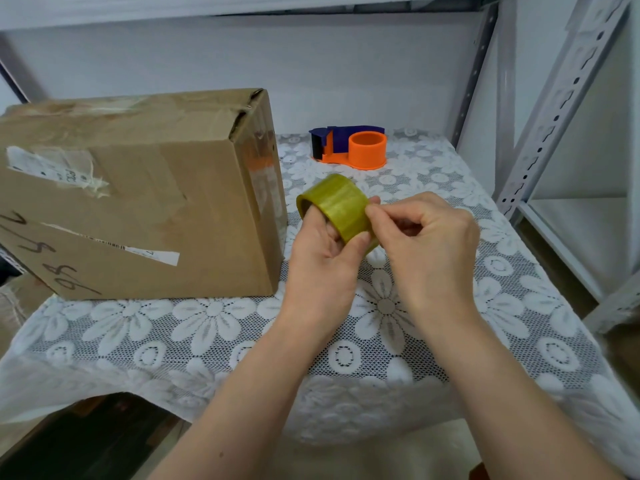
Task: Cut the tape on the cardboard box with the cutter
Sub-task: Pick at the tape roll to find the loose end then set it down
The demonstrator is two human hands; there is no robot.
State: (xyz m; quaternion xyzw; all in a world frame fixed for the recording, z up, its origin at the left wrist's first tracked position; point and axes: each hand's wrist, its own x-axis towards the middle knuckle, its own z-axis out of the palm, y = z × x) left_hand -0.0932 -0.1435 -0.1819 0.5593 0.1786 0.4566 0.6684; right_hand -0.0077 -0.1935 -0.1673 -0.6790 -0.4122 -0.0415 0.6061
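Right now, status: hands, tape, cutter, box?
Left hand holds tape roll; right hand picks at its surface. Orange cutter untouched behind. Cardboard box left, closed. Nothing between.

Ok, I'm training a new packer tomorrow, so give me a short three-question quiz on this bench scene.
1. True or false: the tape dispenser already has a tape roll loaded on its orange hub.
2. Which hand has fingers through the core of the yellow tape roll? A) left hand B) right hand C) neither
3. Fill in: the cardboard box stands on the ____ side of the lace tablecloth, as the person sees it.

Key
1. False: the hub is bare.
2. A: the right hand only picks at the roll's outer surface with its fingertips.
3. Left.
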